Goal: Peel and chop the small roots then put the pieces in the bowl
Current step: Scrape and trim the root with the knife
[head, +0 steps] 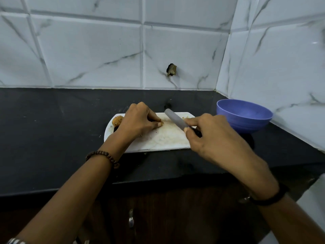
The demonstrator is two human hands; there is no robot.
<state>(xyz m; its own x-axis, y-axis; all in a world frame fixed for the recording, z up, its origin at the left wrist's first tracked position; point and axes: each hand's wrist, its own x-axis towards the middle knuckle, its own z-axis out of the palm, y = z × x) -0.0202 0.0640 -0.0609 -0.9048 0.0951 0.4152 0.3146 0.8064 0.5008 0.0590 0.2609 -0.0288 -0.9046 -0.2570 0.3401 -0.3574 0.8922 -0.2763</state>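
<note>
An unpeeled root (117, 120) lies at the left end of the white cutting board (158, 140), just beside the left hand (139, 121), whose curled fingertips pinch a small pale piece (161, 124) against the board. Further right, the right hand (211, 136) grips the knife (175, 118), its blade pointing far-left. The purple bowl (244, 115) stands just right of the board

I can read no text, label, brand or number anywhere in my view, whether on the cutting board (158, 140), the purple bowl (246, 118), the knife blade (174, 118) or the wall tiles (88, 50).
</note>
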